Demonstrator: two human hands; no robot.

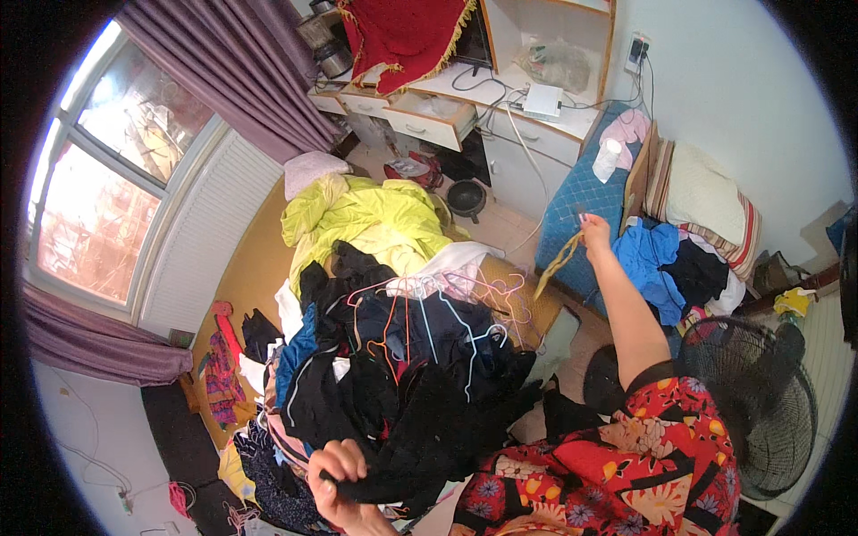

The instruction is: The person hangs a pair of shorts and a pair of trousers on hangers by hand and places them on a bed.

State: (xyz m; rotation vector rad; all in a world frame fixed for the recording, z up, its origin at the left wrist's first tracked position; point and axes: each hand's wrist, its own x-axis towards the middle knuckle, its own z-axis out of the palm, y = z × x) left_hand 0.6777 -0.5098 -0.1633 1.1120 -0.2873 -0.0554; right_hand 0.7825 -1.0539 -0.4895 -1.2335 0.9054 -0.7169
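Observation:
At the lower middle, my left hand grips the edge of a black garment, which spreads over a heap of dark clothes. My right hand is stretched out to the right, above the blue mattress-like pad. Pinched in its fingers is a yellowish twisted strip, perhaps a cloth belt, hanging down. Several plastic hangers lie on the heap between my hands, among them an orange hanger and a light blue hanger.
Beyond the heap lies yellow-green bedding. To the right are a blue garment, a striped cushion and a standing fan close to my side. A drawer stands pulled out of the white cabinet. A dark pan sits on the floor.

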